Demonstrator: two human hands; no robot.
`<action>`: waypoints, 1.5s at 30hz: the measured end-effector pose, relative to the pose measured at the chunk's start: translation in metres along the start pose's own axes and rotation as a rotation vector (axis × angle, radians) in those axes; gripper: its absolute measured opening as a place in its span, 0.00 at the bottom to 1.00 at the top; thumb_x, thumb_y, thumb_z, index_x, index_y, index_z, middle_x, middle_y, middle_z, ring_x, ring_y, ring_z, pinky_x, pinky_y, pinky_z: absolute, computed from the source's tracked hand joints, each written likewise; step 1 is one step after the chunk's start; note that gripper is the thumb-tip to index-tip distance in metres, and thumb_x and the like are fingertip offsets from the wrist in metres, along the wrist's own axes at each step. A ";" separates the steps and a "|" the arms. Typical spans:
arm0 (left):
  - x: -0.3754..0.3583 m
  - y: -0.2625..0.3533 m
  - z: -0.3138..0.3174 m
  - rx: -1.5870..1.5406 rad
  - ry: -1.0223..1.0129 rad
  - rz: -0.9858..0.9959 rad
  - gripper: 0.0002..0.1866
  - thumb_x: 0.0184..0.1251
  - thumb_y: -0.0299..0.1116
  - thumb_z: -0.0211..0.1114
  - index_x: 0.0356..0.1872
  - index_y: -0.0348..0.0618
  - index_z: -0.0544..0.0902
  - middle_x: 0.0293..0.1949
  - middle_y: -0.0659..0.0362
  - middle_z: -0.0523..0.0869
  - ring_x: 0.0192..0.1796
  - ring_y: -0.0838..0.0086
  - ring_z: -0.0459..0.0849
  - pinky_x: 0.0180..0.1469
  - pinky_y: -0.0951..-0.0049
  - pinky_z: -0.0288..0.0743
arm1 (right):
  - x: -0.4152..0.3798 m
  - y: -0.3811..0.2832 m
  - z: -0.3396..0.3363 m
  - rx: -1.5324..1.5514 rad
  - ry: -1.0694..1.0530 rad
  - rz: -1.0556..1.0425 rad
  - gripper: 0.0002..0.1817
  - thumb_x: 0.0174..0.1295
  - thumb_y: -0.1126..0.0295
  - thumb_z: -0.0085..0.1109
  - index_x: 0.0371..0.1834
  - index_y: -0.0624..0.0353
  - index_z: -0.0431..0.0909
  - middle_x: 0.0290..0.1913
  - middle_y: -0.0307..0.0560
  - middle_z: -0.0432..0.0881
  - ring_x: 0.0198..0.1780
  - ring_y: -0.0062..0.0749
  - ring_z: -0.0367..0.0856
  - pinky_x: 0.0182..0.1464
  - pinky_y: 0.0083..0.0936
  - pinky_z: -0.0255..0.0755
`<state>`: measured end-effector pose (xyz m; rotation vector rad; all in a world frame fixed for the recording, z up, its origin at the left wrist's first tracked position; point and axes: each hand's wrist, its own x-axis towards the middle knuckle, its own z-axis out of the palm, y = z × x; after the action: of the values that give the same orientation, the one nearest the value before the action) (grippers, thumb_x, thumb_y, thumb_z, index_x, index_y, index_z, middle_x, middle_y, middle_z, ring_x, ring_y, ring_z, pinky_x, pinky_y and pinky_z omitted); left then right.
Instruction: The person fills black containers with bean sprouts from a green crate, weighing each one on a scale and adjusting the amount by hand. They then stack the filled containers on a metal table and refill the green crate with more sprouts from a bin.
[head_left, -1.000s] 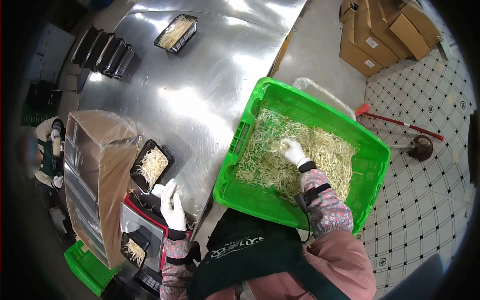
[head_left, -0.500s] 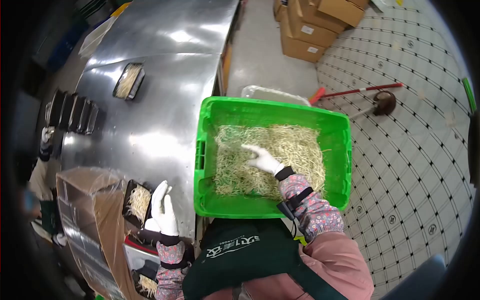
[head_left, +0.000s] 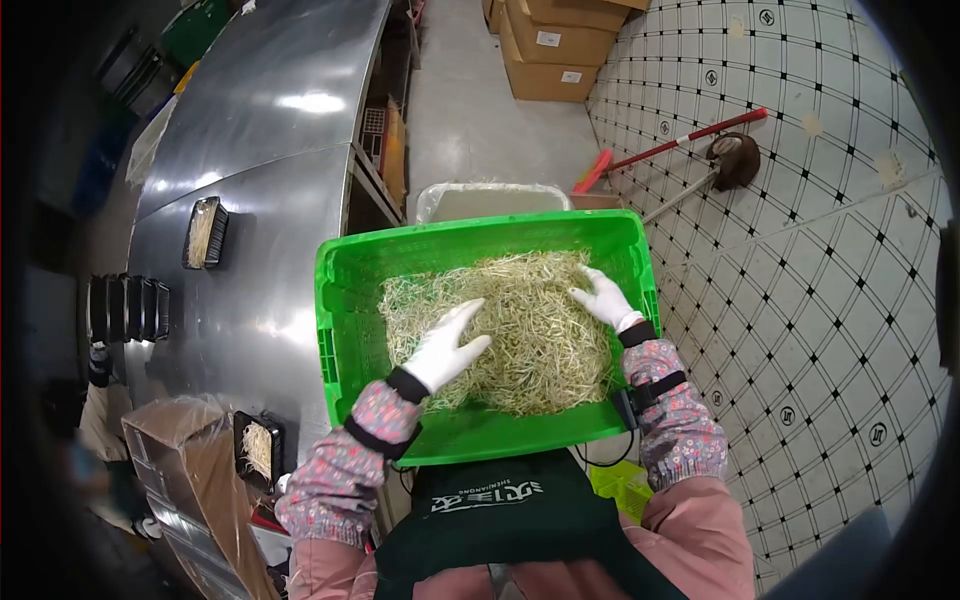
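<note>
A big green plastic crate (head_left: 480, 452) stands in front of me, holding a thick layer of pale bean sprouts (head_left: 535, 365). My left hand (head_left: 447, 348), in a white glove, is over the left part of the sprouts with its thumb spread from its straight fingers. At the right side of the heap, my white-gloved right hand (head_left: 605, 300) has its fingers apart, the tips at the sprouts. Neither hand visibly holds any. To the left, a black tray (head_left: 243, 440) with sprouts sits beside my left arm; another black tray (head_left: 219, 238) of sprouts lies farther up the steel table (head_left: 270, 190).
Several black trays (head_left: 128, 308) stand in a row at the table's far left edge, with another person's gloved hand (head_left: 98, 352) near them. A plastic-covered cardboard box (head_left: 205, 450) is at lower left. Cardboard boxes (head_left: 550, 60) and a red-handled tool (head_left: 690, 138) lie beyond the crate.
My left hand has moved from beside the near black tray into the crate. My right hand has shifted to the right side of the sprouts. The view has turned somewhat.
</note>
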<state>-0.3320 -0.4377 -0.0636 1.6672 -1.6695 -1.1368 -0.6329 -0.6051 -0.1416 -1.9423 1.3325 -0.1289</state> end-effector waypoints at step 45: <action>0.061 -0.067 0.145 0.324 -0.490 -0.270 0.68 0.35 0.69 0.76 0.73 0.33 0.55 0.73 0.38 0.60 0.77 0.49 0.55 0.75 0.48 0.49 | -0.001 0.011 0.077 -0.202 -0.478 -0.421 0.38 0.58 0.37 0.55 0.61 0.59 0.75 0.52 0.57 0.83 0.53 0.54 0.80 0.56 0.46 0.71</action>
<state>-0.4232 -0.4610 -0.2061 1.9721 -2.0591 -1.5715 -0.6055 -0.5655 -0.2021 -2.2211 0.6371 0.2631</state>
